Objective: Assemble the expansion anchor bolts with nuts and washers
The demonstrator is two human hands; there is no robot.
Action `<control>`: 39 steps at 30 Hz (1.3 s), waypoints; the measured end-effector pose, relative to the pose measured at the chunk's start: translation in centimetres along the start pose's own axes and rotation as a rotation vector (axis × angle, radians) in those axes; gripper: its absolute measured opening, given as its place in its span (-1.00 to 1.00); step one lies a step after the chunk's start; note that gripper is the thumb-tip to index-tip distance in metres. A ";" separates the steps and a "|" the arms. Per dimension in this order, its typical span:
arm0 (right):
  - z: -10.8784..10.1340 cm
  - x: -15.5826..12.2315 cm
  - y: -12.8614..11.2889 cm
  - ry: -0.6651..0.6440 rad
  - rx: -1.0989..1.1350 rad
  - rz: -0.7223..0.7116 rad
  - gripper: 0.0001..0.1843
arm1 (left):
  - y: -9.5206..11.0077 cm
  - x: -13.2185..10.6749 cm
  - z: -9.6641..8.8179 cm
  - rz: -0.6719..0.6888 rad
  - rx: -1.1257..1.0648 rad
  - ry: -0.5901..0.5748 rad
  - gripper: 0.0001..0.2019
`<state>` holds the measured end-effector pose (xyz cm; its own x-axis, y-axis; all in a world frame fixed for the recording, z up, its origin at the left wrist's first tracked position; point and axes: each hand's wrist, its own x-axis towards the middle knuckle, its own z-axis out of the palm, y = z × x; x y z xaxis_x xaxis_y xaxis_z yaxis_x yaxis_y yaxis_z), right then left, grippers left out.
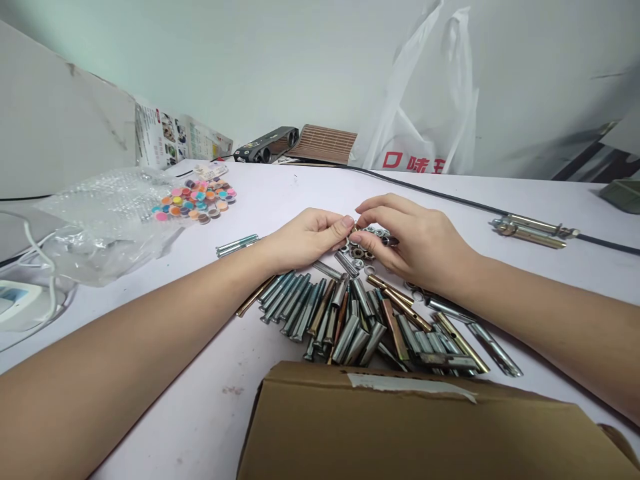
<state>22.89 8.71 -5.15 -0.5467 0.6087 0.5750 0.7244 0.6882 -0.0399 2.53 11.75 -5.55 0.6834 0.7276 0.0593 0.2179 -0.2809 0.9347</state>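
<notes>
My left hand (317, 233) and my right hand (413, 233) meet fingertip to fingertip over a small pile of nuts (363, 253) and washers. Each has its thumb and forefinger pinched together; the small piece between them is too hidden to name. Just below the hands lies a heap of metal anchor sleeves (357, 340), silver and brass-coloured. On its left side, several bolts with flared ends (287, 300) lie side by side. A few more bolts (237, 245) rest beyond my left wrist.
An open cardboard box (430, 427) stands at the near edge. Assembled anchor bolts (533, 230) lie at the right beside a black cable (425, 187). Bubble wrap (105, 220) and colourful small discs (197, 200) are at the left. A white plastic bag (420, 100) stands at the back.
</notes>
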 end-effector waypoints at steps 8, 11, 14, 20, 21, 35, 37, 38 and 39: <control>0.2 0.0 -0.2 0.009 0.008 -0.071 -0.72 | 0.0 0.0 -0.1 -0.001 -0.032 -0.029 -0.52; 0.2 0.1 0.0 -0.005 0.117 -0.052 -0.73 | 0.0 0.0 -0.1 -0.007 -0.026 -0.017 -0.50; 0.3 0.1 0.3 -0.029 0.156 -0.010 -0.76 | 0.1 0.0 0.0 -0.016 -0.014 -0.014 -0.49; 0.4 0.1 0.5 -0.044 0.159 0.037 -0.72 | -0.1 0.0 0.1 0.019 0.008 -0.028 -0.50; 0.4 0.1 0.5 -0.050 0.175 0.039 -0.71 | -0.2 0.0 0.0 0.020 0.008 -0.024 -0.50; 0.2 0.1 0.2 -0.048 0.175 0.100 -0.66 | -0.6 0.1 0.1 0.019 -0.189 0.079 -0.54; 0.2 0.1 0.1 -0.038 0.178 0.136 -0.65 | -0.8 0.1 0.0 0.021 -0.201 0.080 -0.56; 0.1 0.2 0.0 -0.021 0.186 0.146 -0.67 | -0.9 0.2 0.0 0.024 -0.195 0.080 -0.57; 0.1 0.2 0.0 -0.008 0.194 0.147 -0.62 | -1.0 0.2 0.0 0.028 -0.186 0.080 -0.57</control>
<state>22.72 8.85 -5.12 -0.4456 0.7103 0.5450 0.7027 0.6547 -0.2787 2.41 12.18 -6.46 0.6282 0.7706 0.1073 0.0618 -0.1869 0.9804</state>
